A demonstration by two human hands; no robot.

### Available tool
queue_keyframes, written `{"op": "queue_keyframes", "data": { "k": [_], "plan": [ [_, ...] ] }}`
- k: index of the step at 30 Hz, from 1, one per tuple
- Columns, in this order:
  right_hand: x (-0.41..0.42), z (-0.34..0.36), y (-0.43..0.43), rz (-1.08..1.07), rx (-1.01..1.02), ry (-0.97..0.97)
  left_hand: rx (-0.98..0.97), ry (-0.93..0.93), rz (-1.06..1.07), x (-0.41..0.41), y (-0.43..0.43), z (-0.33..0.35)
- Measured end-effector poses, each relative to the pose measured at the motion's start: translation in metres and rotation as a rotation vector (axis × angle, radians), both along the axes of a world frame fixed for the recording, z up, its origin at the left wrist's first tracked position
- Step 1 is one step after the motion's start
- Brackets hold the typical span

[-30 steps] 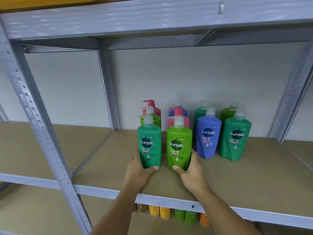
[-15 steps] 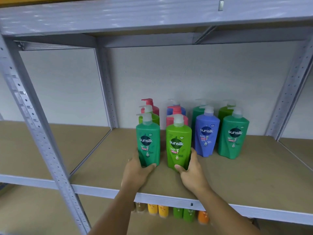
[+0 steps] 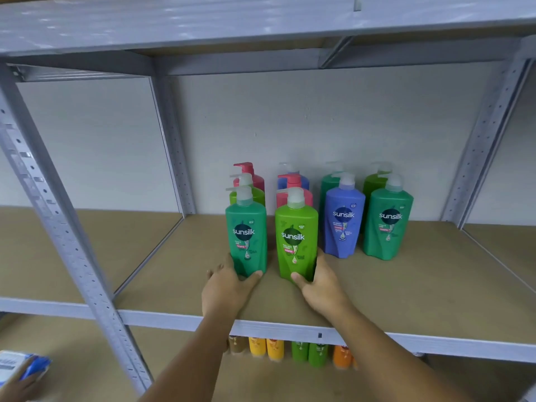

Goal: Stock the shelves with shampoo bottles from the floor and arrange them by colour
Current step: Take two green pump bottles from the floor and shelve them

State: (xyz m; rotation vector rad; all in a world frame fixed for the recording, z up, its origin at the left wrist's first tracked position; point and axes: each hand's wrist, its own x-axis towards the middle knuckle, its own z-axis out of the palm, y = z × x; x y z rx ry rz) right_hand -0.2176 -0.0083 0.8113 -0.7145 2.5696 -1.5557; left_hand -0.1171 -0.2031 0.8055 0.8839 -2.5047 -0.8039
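Note:
Two pump shampoo bottles stand upright at the front of the brown shelf board [image 3: 406,291]. My left hand [image 3: 224,288] grips the base of the dark green bottle [image 3: 246,230]. My right hand [image 3: 320,285] grips the base of the light green bottle [image 3: 295,233] beside it. To the right stand a purple bottle [image 3: 343,219] and another dark green bottle [image 3: 388,221]. Behind them are pink, light green, blue and dark green bottles, partly hidden.
A grey perforated upright [image 3: 58,221] crosses the left foreground. On the shelf below stand brown, yellow, green and orange bottles [image 3: 290,348]. At the bottom left another person's hand holds a blue and white pack [image 3: 20,367]. The upper shelf beam [image 3: 261,24] runs overhead.
Both hands keep their hold on the two front bottles, which stand slightly further back on the shelf. A hand with a blue and white pack has come into view at bottom left.

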Motion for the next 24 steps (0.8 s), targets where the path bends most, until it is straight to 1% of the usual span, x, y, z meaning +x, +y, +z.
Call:
{"op": "queue_keyframes", "data": {
  "k": [2,4,8,11,13,16,20,22,24],
  "plan": [
    [0.003,-0.001,0.010,0.026,0.075,-0.001,-0.059,-0.084,0.011,0.005,0.003,0.001],
    [0.010,-0.005,0.025,0.066,0.250,0.048,-0.124,-0.142,-0.029,0.012,0.005,0.001],
    [0.032,-0.011,0.045,0.125,0.629,0.320,-0.258,-0.212,-0.143,0.031,0.009,-0.003],
    [0.052,-0.012,0.049,0.161,0.780,0.419,-0.334,-0.191,-0.209,0.049,0.019,-0.010],
    [0.062,-0.011,0.050,0.198,0.802,0.442,-0.341,-0.133,-0.266,0.062,0.027,-0.012],
    [0.078,-0.007,0.056,0.302,0.777,0.410,-0.314,-0.033,-0.385,0.087,0.040,-0.015],
    [0.111,-0.011,0.069,0.430,0.659,0.415,-0.243,0.063,-0.415,0.132,0.057,-0.025],
    [0.134,-0.020,0.077,0.472,0.573,0.383,-0.230,0.060,-0.427,0.153,0.065,-0.040],
    [0.157,-0.037,0.083,0.514,0.560,0.306,-0.172,-0.026,-0.433,0.174,0.073,-0.061]
  ]
}}
